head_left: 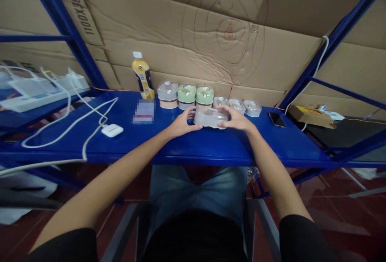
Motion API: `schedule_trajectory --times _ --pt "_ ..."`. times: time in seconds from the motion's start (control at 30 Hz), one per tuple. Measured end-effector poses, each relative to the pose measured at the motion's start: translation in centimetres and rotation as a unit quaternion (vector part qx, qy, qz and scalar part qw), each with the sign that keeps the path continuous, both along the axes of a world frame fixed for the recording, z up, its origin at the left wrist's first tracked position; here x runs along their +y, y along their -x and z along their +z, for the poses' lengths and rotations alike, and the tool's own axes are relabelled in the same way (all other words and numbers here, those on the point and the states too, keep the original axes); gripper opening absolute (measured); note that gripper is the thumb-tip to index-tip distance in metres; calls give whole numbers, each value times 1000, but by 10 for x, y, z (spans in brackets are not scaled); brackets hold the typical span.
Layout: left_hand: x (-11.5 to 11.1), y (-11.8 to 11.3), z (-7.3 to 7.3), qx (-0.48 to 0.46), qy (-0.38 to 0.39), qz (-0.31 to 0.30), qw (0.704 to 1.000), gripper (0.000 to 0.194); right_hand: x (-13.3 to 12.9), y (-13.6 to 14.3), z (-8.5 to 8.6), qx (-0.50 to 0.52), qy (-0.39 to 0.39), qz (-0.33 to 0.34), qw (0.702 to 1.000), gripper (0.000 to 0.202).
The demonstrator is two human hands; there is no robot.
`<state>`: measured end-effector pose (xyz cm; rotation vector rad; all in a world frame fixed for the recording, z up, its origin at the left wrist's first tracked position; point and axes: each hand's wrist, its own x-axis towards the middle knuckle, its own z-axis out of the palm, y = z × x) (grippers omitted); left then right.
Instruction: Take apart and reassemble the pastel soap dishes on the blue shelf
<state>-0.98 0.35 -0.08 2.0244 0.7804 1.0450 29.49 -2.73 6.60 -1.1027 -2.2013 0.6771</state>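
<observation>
A clear, pale plastic container (211, 118) is held between my two hands over the blue shelf (205, 145). My left hand (184, 123) grips its left end, with the thumb along the front and the fingers curled behind. My right hand (237, 119) grips the right end, thumb in front, fingers over the top. Just behind stand stacked round-cornered boxes with clear lids: a grey one (168, 91) on a peach one, a green one (187, 93) on a grey one, and another green one (205, 95). Single grey boxes (252, 108) stand to the right.
A yellow drink bottle (143, 77) stands at the back left beside a blurred-out packet (144, 112). White cables (86, 143) and a white earbud case (112, 130) lie at left. A phone (276, 119) and an open carton (312, 116) are at right.
</observation>
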Motion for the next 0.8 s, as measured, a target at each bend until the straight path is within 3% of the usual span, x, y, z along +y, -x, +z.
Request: schedule_trajectory --times 0.1,0.23,0.3,0.37,0.47,0.57,0.67,0.73,0.8 --pt "-1 3 0 46 -11 6 999 109 3 16 -18 -21 17 57 998 94" --pt "-5 4 5 106 -54 28 993 110 11 19 -30 -20 19 73 997 107" --pt "-6 3 7 120 -66 34 990 109 20 13 -31 3 -3 24 1000 100" --pt "-8 3 10 132 -73 40 988 107 33 8 -31 6 -76 -87 993 81" --pt "-10 2 13 139 -84 40 986 102 55 7 -32 -85 -181 -229 953 60" --pt "-10 2 13 137 -97 36 985 98 66 14 -32 -164 -198 -254 932 60" --pt "-8 2 10 132 -105 40 985 97 61 24 -31 -118 -226 -241 936 44" --pt "-6 3 6 125 -107 45 985 102 48 30 -29 -75 -225 -170 957 43" --pt "-2 3 3 110 -104 44 987 108 34 38 -28 -66 -185 -64 978 57"
